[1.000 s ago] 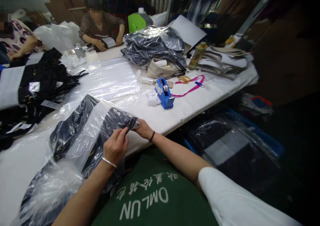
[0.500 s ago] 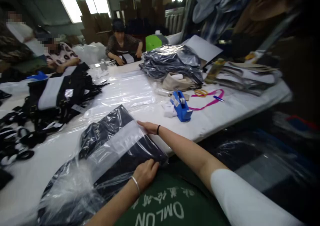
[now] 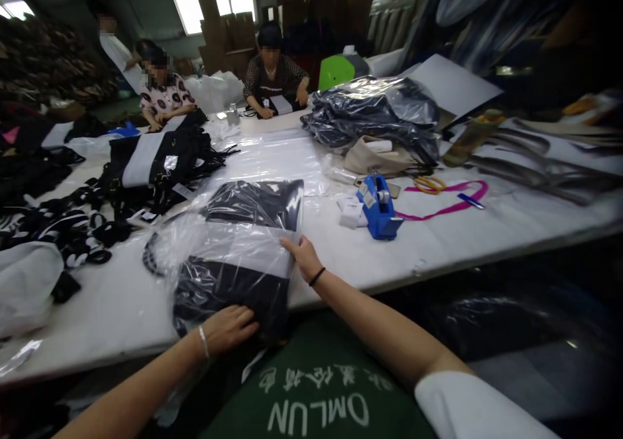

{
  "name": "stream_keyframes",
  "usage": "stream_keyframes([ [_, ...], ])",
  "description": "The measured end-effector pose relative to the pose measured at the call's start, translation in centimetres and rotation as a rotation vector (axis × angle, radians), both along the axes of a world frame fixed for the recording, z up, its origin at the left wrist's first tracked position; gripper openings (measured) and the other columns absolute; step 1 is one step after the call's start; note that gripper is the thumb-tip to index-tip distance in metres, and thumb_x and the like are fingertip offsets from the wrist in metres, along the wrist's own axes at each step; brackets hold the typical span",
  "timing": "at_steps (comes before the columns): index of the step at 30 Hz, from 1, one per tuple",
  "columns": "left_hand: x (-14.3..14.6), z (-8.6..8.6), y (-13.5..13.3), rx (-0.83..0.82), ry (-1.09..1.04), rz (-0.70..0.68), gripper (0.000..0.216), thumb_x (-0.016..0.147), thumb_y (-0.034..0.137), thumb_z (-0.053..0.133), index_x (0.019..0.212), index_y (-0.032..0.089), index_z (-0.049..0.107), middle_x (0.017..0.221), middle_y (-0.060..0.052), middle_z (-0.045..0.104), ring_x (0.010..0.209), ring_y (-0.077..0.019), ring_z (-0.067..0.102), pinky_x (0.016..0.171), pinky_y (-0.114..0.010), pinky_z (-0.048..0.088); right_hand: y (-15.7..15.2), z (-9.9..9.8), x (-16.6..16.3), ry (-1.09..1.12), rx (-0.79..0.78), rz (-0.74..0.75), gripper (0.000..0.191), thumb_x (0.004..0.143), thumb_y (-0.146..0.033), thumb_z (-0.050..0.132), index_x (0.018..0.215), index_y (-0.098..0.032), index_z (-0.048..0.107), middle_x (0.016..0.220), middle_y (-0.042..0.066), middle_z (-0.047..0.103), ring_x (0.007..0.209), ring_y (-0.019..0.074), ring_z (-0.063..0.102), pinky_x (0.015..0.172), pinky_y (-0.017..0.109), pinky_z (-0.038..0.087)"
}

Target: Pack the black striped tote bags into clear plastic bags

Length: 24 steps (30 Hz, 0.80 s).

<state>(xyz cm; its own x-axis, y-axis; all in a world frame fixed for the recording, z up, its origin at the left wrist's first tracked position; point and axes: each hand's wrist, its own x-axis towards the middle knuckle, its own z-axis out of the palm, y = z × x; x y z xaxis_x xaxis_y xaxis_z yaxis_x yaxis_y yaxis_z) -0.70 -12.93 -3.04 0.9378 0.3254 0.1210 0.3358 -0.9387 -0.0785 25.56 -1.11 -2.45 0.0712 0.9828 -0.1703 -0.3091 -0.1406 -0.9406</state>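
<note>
A folded dark fabric item with a white band across it lies in a clear plastic bag [image 3: 238,267] at the table's near edge. Whether it is a garment or a cloth bag, I cannot tell. My left hand [image 3: 228,330] rests on its near side, fingers stretched out flat over the plastic. At the right edge, my right hand [image 3: 304,257] grips the plastic bag, thumb on top and some fingers hidden. Loose plastic bunches up on the left of the package. A blue tape dispenser [image 3: 378,209] stands to the right of my right hand, apart from it.
Stacked black items with white bands [image 3: 141,160] and black straps [image 3: 63,231] lie left. Flat clear plastic bags [image 3: 277,160] are behind the package. Dark plastic-wrapped items [image 3: 374,111], a bottle [image 3: 472,141] and a pink ribbon [image 3: 452,209] lie right. Two people sit across the table.
The package has turned to lie squarer to the table edge. My left hand has gone from gripping its near corner to lying flat on its near side. The view has swung left.
</note>
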Motion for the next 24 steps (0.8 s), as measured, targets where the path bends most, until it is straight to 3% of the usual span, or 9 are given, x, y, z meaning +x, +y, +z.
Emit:
stream_keyframes([
  [4, -9.2, 2.5, -1.4, -0.035, -0.014, 0.363, 0.032, 0.080, 0.012, 0.056, 0.107, 0.024, 0.067, 0.112, -0.008, 0.068, 0.106, -0.0240, 0.062, 0.093, -0.038, 0.053, -4.9, -3.6, -4.6, 0.156, -0.127, 0.006, 0.053, 0.065, -0.046, 0.079, 0.106, -0.015, 0.065, 0.112, 0.009, 0.072, 0.104, 0.0235, 0.066, 0.100, 0.038, 0.050],
  [7, -10.6, 5.5, -1.1, 0.022, -0.111, 0.530, 0.038, 0.079, 0.007, 0.051, 0.108, 0.025, 0.068, 0.111, -0.007, 0.071, 0.110, -0.0260, 0.063, 0.098, -0.045, 0.052, -7.5, -4.2, -9.1, 0.229, -0.234, 0.149, 0.048, 0.071, -0.046, 0.076, 0.109, -0.018, 0.064, 0.115, 0.007, 0.071, 0.109, 0.0233, 0.066, 0.097, 0.038, 0.052],
  [10, -6.7, 6.2, -0.2, 0.027, -0.227, 0.576, 0.049, 0.087, 0.011, 0.050, 0.134, 0.023, 0.056, 0.130, -0.008, 0.064, 0.127, -0.0264, 0.055, 0.108, -0.048, 0.047, -9.4, -2.8, -10.8, 0.261, -0.425, 0.694, 0.042, 0.075, -0.051, 0.075, 0.100, -0.018, 0.065, 0.095, 0.007, 0.075, 0.090, 0.0223, 0.072, 0.076, 0.034, 0.058],
  [12, -3.5, 4.5, 0.2, -0.011, -0.216, 0.533, 0.054, 0.091, 0.018, 0.050, 0.145, 0.021, 0.045, 0.142, -0.010, 0.056, 0.137, -0.0265, 0.046, 0.111, -0.047, 0.045, -10.0, -1.2, -9.4, 0.261, -0.417, 1.132, 0.044, 0.075, -0.055, 0.075, 0.092, -0.015, 0.067, 0.079, 0.006, 0.074, 0.076, 0.0204, 0.073, 0.066, 0.029, 0.058],
  [13, -2.2, 3.3, 0.3, -0.013, -0.202, 0.514, 0.055, 0.093, 0.021, 0.049, 0.147, 0.020, 0.042, 0.145, -0.012, 0.053, 0.139, -0.0268, 0.045, 0.111, -0.047, 0.045, -9.9, -0.4, -8.0, 0.251, -0.345, 1.243, 0.046, 0.075, -0.057, 0.074, 0.090, -0.014, 0.067, 0.075, 0.006, 0.073, 0.072, 0.0190, 0.072, 0.063, 0.027, 0.057],
  [15, -0.7, 0.8, 0.2, 0.005, -0.175, 0.521, 0.057, 0.095, 0.026, 0.049, 0.150, 0.020, 0.038, 0.147, -0.013, 0.051, 0.139, -0.0278, 0.045, 0.111, -0.047, 0.044, -9.0, 0.9, -4.2, 0.183, -0.145, 1.133, 0.046, 0.079, -0.058, 0.069, 0.093, -0.014, 0.068, 0.072, 0.005, 0.072, 0.066, 0.0161, 0.070, 0.061, 0.024, 0.055],
  [18, 0.5, -1.5, 0.2, 0.055, -0.197, 0.604, 0.062, 0.094, 0.029, 0.053, 0.153, 0.023, 0.033, 0.150, -0.014, 0.048, 0.140, -0.0296, 0.044, 0.113, -0.050, 0.039, -5.7, 1.4, 1.9, -0.118, 0.076, 0.447, 0.039, 0.088, -0.051, 0.061, 0.100, -0.015, 0.067, 0.084, 0.005, 0.073, 0.071, 0.0141, 0.069, 0.067, 0.025, 0.054],
  [20, 1.5, -1.9, 0.6, 0.084, -0.233, 0.626, 0.065, 0.094, 0.029, 0.055, 0.154, 0.022, 0.031, 0.151, -0.014, 0.045, 0.141, -0.0304, 0.041, 0.114, -0.051, 0.036, -3.3, 0.6, 4.7, -0.379, 0.106, 0.151, 0.036, 0.088, -0.045, 0.064, 0.109, -0.016, 0.067, 0.105, 0.009, 0.072, 0.086, 0.0160, 0.068, 0.079, 0.028, 0.054],
  [24, 3.2, -1.7, 1.9, 0.093, -0.236, 0.580, 0.066, 0.095, 0.023, 0.050, 0.156, 0.021, 0.026, 0.152, -0.015, 0.045, 0.142, -0.0295, 0.040, 0.114, -0.049, 0.037, -0.7, -2.0, 5.1, -0.597, 0.005, 0.237, 0.036, 0.088, -0.043, 0.065, 0.110, -0.015, 0.070, 0.112, 0.011, 0.070, 0.102, 0.0208, 0.066, 0.096, 0.035, 0.048],
])
